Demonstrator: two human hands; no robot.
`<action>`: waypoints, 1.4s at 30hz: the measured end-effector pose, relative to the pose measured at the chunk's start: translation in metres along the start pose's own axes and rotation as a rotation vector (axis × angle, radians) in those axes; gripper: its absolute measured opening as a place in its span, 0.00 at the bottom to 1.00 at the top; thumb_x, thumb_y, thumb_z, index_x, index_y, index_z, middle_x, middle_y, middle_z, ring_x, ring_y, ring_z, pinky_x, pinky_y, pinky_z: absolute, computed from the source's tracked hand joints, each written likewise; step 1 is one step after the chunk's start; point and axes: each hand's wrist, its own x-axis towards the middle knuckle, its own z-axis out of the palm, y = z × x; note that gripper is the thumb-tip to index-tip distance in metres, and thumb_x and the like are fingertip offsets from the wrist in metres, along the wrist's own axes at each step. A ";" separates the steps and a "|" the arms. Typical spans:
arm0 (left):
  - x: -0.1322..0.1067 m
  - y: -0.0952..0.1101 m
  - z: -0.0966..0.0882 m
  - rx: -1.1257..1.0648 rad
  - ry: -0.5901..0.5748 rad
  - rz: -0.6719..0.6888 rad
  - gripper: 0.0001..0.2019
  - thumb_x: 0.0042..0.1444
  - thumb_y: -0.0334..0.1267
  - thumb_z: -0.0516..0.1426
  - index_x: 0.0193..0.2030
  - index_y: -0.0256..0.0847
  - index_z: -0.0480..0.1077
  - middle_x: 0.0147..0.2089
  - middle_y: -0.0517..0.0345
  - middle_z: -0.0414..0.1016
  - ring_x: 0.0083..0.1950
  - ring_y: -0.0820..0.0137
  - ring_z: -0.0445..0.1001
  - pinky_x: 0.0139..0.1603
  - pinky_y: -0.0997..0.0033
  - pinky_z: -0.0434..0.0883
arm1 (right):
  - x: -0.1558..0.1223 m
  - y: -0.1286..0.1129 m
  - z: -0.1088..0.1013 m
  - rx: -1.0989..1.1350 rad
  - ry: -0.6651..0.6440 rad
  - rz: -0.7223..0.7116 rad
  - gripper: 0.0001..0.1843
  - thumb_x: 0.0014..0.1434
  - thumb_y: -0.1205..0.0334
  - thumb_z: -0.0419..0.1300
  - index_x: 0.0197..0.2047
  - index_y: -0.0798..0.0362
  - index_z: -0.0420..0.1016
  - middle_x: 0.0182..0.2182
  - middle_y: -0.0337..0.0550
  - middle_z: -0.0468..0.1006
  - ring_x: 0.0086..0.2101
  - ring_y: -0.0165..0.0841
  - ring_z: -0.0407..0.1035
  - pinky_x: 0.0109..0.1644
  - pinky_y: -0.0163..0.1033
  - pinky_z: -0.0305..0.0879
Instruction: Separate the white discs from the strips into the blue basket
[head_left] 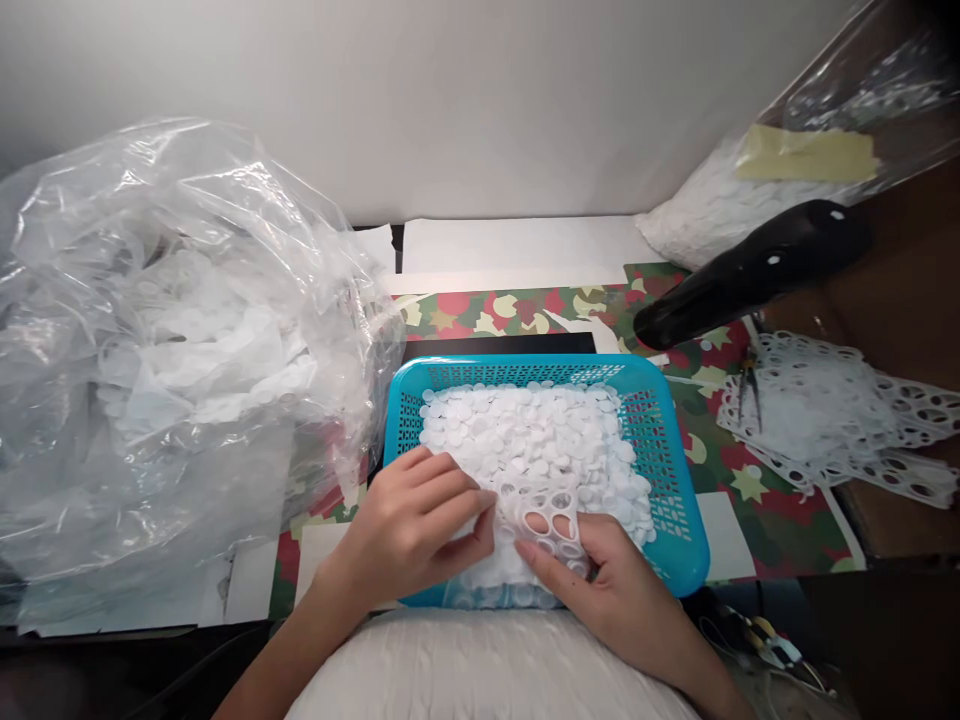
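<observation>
A light blue plastic basket (694,535) full of small white discs (517,430) stands in front of me. Over its near side, my right hand (619,585) grips a thin white sheet with round holes (559,500) between thumb and fingers; fingers show through some of the holes. My left hand (424,520) is closed at the sheet's left edge, thumb and fingertips pinched together. Whatever lies between those fingertips is too small to make out. The sheet's lower part hangs toward the basket's near rim.
A large clear plastic bag (187,350) with white pieces lies at left. At right are a black handle-like object (750,270), a pile of holed white sheets (832,400) with small pliers (748,390) on it, and a taped bag of white pieces (705,205). Patterned paper (495,312) covers the table.
</observation>
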 end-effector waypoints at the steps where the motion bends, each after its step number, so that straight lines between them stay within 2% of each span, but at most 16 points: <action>1: 0.000 -0.003 -0.002 0.017 0.058 -0.034 0.04 0.52 0.26 0.58 0.33 0.38 0.71 0.24 0.61 0.72 0.26 0.73 0.67 0.27 0.71 0.62 | -0.002 0.001 0.000 0.021 -0.014 0.006 0.13 0.57 0.52 0.60 0.40 0.50 0.80 0.36 0.46 0.81 0.39 0.42 0.75 0.37 0.41 0.72; 3: 0.000 -0.009 -0.007 0.058 0.173 -0.100 0.05 0.50 0.25 0.60 0.31 0.38 0.70 0.25 0.61 0.72 0.26 0.73 0.67 0.27 0.71 0.63 | -0.005 0.002 0.001 0.108 -0.009 0.069 0.14 0.57 0.51 0.60 0.40 0.50 0.79 0.38 0.46 0.82 0.41 0.43 0.75 0.41 0.42 0.73; 5: -0.002 -0.016 -0.014 0.085 0.228 -0.135 0.06 0.49 0.24 0.60 0.31 0.37 0.70 0.26 0.60 0.73 0.26 0.73 0.67 0.27 0.71 0.64 | -0.009 0.003 0.001 0.227 0.045 0.180 0.18 0.55 0.47 0.61 0.42 0.51 0.77 0.41 0.47 0.81 0.43 0.43 0.75 0.45 0.44 0.72; 7: -0.005 -0.020 -0.019 0.087 0.168 -0.134 0.05 0.49 0.25 0.61 0.32 0.38 0.71 0.27 0.60 0.74 0.26 0.73 0.67 0.27 0.71 0.64 | -0.010 0.003 0.001 0.309 0.084 0.261 0.22 0.53 0.43 0.61 0.42 0.52 0.76 0.43 0.49 0.81 0.44 0.44 0.74 0.46 0.46 0.72; 9: -0.007 -0.021 -0.021 0.072 0.036 -0.117 0.04 0.52 0.27 0.60 0.30 0.38 0.70 0.25 0.61 0.73 0.26 0.73 0.66 0.28 0.71 0.64 | -0.008 0.002 -0.001 0.342 0.102 0.294 0.25 0.51 0.41 0.62 0.43 0.52 0.76 0.44 0.50 0.81 0.44 0.45 0.74 0.44 0.46 0.73; 11: -0.008 -0.017 -0.020 0.049 -0.065 -0.105 0.08 0.55 0.30 0.59 0.26 0.38 0.67 0.23 0.62 0.70 0.25 0.73 0.65 0.26 0.71 0.62 | -0.005 0.000 -0.002 0.379 0.128 0.313 0.26 0.49 0.40 0.64 0.43 0.52 0.76 0.44 0.51 0.81 0.44 0.46 0.75 0.43 0.47 0.73; 13: -0.008 -0.011 -0.018 -0.003 -0.080 -0.102 0.08 0.58 0.31 0.57 0.27 0.38 0.67 0.24 0.61 0.70 0.26 0.73 0.65 0.26 0.72 0.62 | -0.003 -0.001 -0.001 0.448 0.144 0.332 0.27 0.48 0.41 0.65 0.43 0.53 0.76 0.43 0.51 0.81 0.44 0.46 0.74 0.43 0.46 0.73; 15: -0.008 -0.004 -0.014 -0.082 -0.046 -0.081 0.02 0.58 0.30 0.56 0.37 0.37 0.70 0.30 0.58 0.73 0.30 0.73 0.69 0.28 0.72 0.65 | -0.001 0.000 0.000 0.489 0.148 0.340 0.27 0.47 0.41 0.65 0.43 0.53 0.75 0.43 0.50 0.81 0.44 0.46 0.74 0.44 0.46 0.72; 17: -0.007 0.001 -0.010 -0.148 -0.032 -0.049 0.11 0.58 0.28 0.57 0.48 0.36 0.69 0.37 0.54 0.76 0.35 0.71 0.71 0.33 0.71 0.68 | -0.001 0.001 0.002 0.471 0.146 0.329 0.28 0.47 0.40 0.65 0.43 0.53 0.75 0.44 0.50 0.81 0.43 0.45 0.74 0.44 0.45 0.72; 19: -0.007 0.003 -0.007 -0.177 -0.063 -0.020 0.15 0.57 0.27 0.58 0.51 0.36 0.69 0.40 0.53 0.76 0.37 0.70 0.71 0.35 0.70 0.70 | -0.001 0.001 0.002 0.428 0.137 0.324 0.29 0.47 0.39 0.64 0.43 0.53 0.75 0.43 0.50 0.81 0.41 0.44 0.75 0.42 0.45 0.72; 26: -0.008 0.001 -0.003 -0.212 -0.118 0.006 0.11 0.57 0.26 0.58 0.46 0.35 0.71 0.37 0.56 0.78 0.35 0.71 0.70 0.34 0.70 0.70 | -0.003 -0.004 0.002 0.390 0.105 0.354 0.24 0.49 0.43 0.64 0.41 0.53 0.74 0.40 0.48 0.81 0.40 0.43 0.74 0.39 0.41 0.72; 31: -0.007 0.002 -0.006 -0.217 -0.185 -0.005 0.07 0.58 0.28 0.56 0.43 0.38 0.72 0.35 0.58 0.78 0.34 0.71 0.71 0.33 0.70 0.69 | -0.006 -0.003 0.003 0.337 0.050 0.378 0.18 0.49 0.50 0.62 0.38 0.54 0.72 0.34 0.44 0.80 0.35 0.42 0.74 0.37 0.41 0.70; 36: -0.005 0.004 -0.010 -0.235 -0.273 -0.015 0.05 0.59 0.29 0.56 0.41 0.37 0.72 0.35 0.58 0.77 0.34 0.71 0.70 0.33 0.70 0.69 | -0.005 -0.003 0.000 0.275 -0.020 0.309 0.14 0.50 0.52 0.60 0.36 0.54 0.72 0.34 0.44 0.78 0.35 0.40 0.72 0.34 0.39 0.68; 42: -0.004 0.007 -0.010 -0.238 -0.357 -0.029 0.05 0.60 0.30 0.54 0.39 0.36 0.72 0.31 0.58 0.73 0.32 0.71 0.67 0.31 0.71 0.66 | -0.002 -0.008 -0.003 0.127 -0.067 0.293 0.10 0.50 0.54 0.57 0.29 0.53 0.69 0.27 0.39 0.73 0.29 0.35 0.68 0.30 0.37 0.64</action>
